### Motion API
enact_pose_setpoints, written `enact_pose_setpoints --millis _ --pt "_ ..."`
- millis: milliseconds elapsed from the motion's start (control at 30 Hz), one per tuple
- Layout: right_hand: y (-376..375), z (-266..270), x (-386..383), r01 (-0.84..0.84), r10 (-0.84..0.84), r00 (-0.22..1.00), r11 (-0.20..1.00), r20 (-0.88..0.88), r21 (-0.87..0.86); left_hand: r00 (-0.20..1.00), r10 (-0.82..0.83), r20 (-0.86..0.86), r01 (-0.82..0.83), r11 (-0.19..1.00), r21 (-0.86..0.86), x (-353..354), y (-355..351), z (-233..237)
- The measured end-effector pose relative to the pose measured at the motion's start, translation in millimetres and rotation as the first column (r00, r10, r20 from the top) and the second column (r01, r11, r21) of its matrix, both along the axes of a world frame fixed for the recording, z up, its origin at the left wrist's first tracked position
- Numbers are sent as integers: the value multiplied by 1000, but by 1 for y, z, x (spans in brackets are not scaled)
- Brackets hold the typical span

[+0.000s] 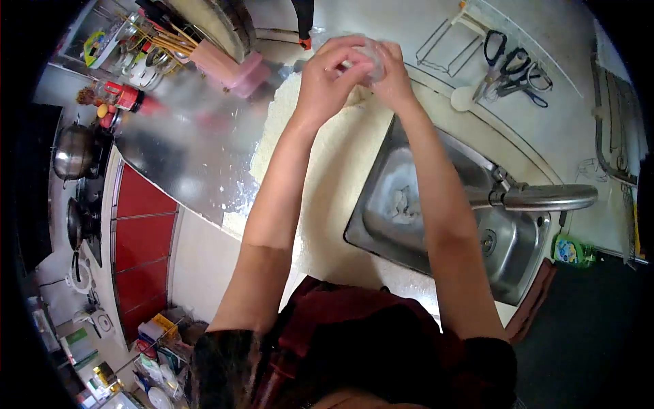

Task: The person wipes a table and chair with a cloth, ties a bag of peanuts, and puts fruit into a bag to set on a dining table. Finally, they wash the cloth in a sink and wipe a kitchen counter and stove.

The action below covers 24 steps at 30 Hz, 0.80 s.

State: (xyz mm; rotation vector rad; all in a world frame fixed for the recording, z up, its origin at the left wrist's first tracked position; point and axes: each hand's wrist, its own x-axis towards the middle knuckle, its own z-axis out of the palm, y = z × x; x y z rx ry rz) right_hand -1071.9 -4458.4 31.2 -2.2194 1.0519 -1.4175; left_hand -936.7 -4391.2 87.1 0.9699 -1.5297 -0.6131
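Both my hands are raised together over the far end of the counter (340, 157), past the sink. My left hand (325, 83) has its fingers curled, thumb and fingertips close together. Beside it, my right hand (392, 80) is curled round a clear, shiny thing (372, 56) that looks like thin plastic. My left fingertips touch this thing too. Fingers cover most of it, and whether it contains anything is hidden.
To the right is a steel double sink (381, 238) with a pale crumpled thing (405, 206) in it and a faucet (545, 198) across it. Scissors (511, 68) hang on the back wall. A pink chopstick holder (238, 71) stands left; a green bottle (571, 251) is far right.
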Motion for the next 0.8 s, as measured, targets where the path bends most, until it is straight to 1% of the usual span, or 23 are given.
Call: enact_pose_setpoints --millis 33,67,133,167,200,233,267,300,333,367,400,433,467,500,533,567,633,667,733,800 --pt "-5 -4 1 -72 65 995 991 70 108 995 -5 104 12 998 -67 -5 0 11" --pt "-2 5 4 -141 111 983 967 149 210 975 26 222 0 993 -117 -8 3 21" --pt "8 33 -8 -303 240 946 892 216 337 892 99 441 6 973 -229 -16 8 44" --pt "10 32 -7 -372 193 872 859 451 352 781 293 551 5 880 -476 -17 10 54" --pt "15 35 -10 -316 114 888 854 446 413 873 296 389 -118 900 -420 -21 18 55" --pt "20 41 -14 -260 37 901 843 432 471 927 311 208 -230 912 -339 -26 30 56" --pt "26 50 -18 -204 -39 910 824 412 528 941 338 20 -324 917 -234 -32 44 58" --pt "37 58 -21 -184 -144 891 753 431 632 930 349 -111 -358 931 -72 -31 63 48" --pt "49 62 -23 -212 -117 870 788 479 578 934 192 -303 -137 971 195 -25 83 26" --pt "60 65 -26 -238 -88 845 821 527 519 857 82 -509 145 909 391 -21 103 -1" --pt "76 68 -29 -261 -58 818 850 573 458 757 109 -645 425 668 611 -33 121 -23" --pt "100 83 -37 -279 -44 865 787 500 551 385 177 -906 809 409 423 -43 135 -47" --pt "122 86 -45 -279 50 895 838 443 470 153 214 -965 926 309 215 -58 150 -66" --pt "141 88 -54 -286 136 917 880 376 379 106 214 -971 940 296 168 -75 162 -68" --pt "160 80 -65 -291 152 924 875 350 387 110 237 -965 943 282 177 -89 169 -59" --pt "180 70 -76 -298 170 931 866 324 401 -166 267 -949 922 384 -53 -99 170 -59" --pt "221 69 -98 -354 245 923 843 296 405 -299 346 -889 871 479 -106 -111 172 -62" --pt "240 71 -106 -346 213 928 800 307 491 -158 426 -891 890 452 58 -113 169 -68" --pt "265 66 -122 -323 207 943 755 260 570 -12 523 -852 898 380 221 -123 161 -78" --pt "282 36 -144 -296 255 955 762 154 575 4 574 -819 925 310 222 -137 158 -91"
